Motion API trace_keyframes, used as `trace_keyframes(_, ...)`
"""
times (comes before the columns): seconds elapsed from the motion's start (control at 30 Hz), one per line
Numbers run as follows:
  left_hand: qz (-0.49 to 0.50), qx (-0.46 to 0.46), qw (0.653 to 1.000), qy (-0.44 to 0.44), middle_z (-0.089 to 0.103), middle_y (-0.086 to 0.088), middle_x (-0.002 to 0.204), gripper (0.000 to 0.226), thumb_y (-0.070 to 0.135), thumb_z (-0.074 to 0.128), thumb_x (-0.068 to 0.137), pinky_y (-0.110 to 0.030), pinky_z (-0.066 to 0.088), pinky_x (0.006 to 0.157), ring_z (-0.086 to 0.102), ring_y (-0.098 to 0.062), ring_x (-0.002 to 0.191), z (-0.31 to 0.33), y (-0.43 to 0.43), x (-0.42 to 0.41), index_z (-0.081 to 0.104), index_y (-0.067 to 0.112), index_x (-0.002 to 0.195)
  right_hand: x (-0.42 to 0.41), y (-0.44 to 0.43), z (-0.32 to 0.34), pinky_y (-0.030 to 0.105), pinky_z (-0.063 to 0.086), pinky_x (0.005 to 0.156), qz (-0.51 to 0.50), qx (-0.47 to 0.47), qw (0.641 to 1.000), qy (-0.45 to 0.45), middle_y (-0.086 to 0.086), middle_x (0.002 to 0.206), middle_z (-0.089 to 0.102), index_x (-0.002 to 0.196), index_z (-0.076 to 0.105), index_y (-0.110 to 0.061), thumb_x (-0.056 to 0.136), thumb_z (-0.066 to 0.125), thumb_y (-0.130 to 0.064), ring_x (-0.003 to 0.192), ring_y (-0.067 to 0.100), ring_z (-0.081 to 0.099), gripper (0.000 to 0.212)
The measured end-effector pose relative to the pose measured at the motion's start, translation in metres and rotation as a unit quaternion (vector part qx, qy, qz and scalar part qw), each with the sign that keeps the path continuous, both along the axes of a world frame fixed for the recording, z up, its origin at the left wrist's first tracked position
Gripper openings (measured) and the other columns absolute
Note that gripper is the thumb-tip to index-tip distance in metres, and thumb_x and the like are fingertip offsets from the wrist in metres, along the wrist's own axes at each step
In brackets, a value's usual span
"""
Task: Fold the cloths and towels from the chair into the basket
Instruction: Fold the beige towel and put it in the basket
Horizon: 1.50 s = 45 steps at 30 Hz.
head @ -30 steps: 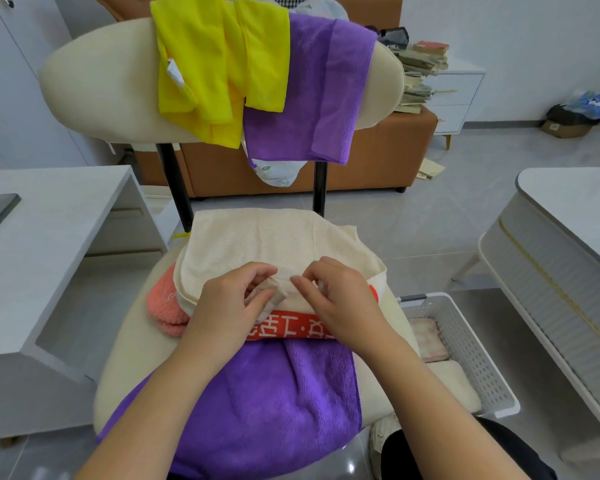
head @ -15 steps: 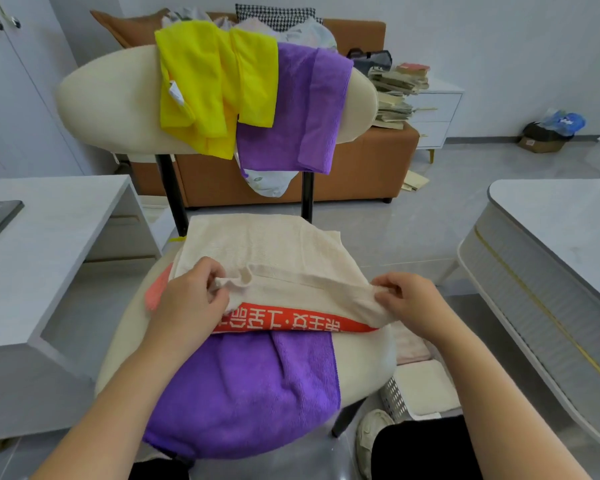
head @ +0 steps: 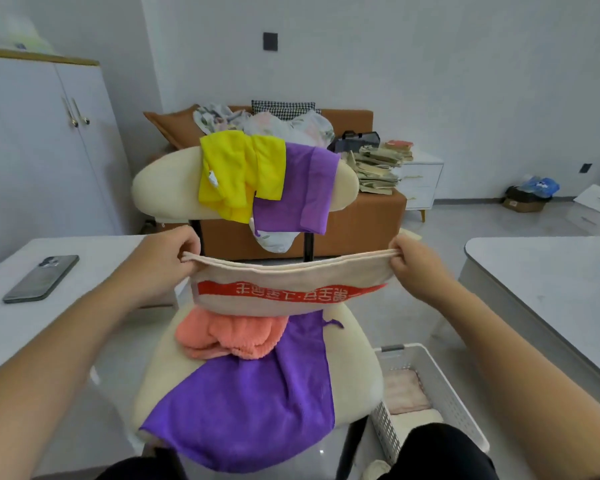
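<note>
Beige terry towel with red printed band (head: 291, 285) held aloft above cream padded chair seat (head: 357, 368), doubled over, top edge stretched between grips. Left grip (head: 168, 259) pinches left corner; right grip (head: 411, 261) pinches right corner. Likely light, soft, limp: sags mid-span, layers could slide apart. Best held at corners, both layers pinched together. White perforated plastic basket (head: 447, 379) on floor just beside chair, right.

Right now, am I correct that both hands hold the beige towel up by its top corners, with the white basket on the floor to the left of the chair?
Not quite: the head view shows the white basket on the floor to the right of the chair, not the left. The rest holds: the left hand and right hand hold the beige towel up by its top corners.
</note>
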<state>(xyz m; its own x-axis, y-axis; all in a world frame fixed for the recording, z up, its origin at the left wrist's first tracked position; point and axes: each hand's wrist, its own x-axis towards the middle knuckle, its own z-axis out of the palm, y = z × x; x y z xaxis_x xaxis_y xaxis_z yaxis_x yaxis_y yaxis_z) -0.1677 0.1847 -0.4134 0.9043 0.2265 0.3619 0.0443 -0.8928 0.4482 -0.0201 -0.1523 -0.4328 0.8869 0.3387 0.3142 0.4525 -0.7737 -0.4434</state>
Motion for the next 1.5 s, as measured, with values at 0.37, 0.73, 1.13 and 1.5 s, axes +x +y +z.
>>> trace_keyframes(0.37,-0.044,-0.422,0.885,-0.19,0.066,0.001,0.085,0.016,0.019,0.05,0.096,-0.022,0.053,0.069,0.06,-0.012,0.084,0.098,0.0,-0.001,0.064,0.016,0.089,-0.006,0.005,0.105,0.04,0.052,0.082,0.07,0.489,0.862,0.115,0.001,0.095,0.064,0.091,0.063,-0.022,0.097,0.048,-0.027,0.095,0.02,0.058,0.016)
trace_keyframes(0.73,0.11,-0.118,0.948,-0.273,0.055,-0.006,0.09,0.03,0.032,0.037,0.101,-0.03,0.035,0.063,0.05,-0.022,0.086,0.099,-0.01,0.002,0.055,0.008,0.1,-0.015,0.005,0.111,0.025,0.031,0.057,-0.017,0.256,0.958,-0.13,-0.006,0.078,0.051,0.101,0.049,-0.013,0.101,0.037,-0.026,0.073,0.013,0.046,0.018)
trace_keyframes(1.13,0.052,-0.271,0.952,-0.13,0.058,0.0,0.087,0.028,0.04,0.036,0.1,-0.031,0.047,0.065,0.055,-0.018,0.079,0.067,0.005,-0.015,0.056,0.02,0.096,-0.022,0.002,0.08,0.041,0.047,0.077,0.025,0.215,0.976,0.002,0.017,0.101,0.058,0.107,0.054,0.0,0.101,0.037,-0.03,0.089,0.025,0.052,0.035)
trace_keyframes(1.5,0.05,-0.339,0.933,-0.106,0.064,-0.004,0.092,0.024,0.041,0.044,0.098,-0.034,0.05,0.072,0.06,-0.022,0.083,0.07,0.027,0.006,0.06,0.025,0.088,0.0,0.013,0.087,0.039,0.052,0.08,0.058,0.377,0.91,0.162,0.008,0.094,0.062,0.094,0.058,-0.017,0.098,0.048,-0.033,0.085,0.022,0.061,0.019)
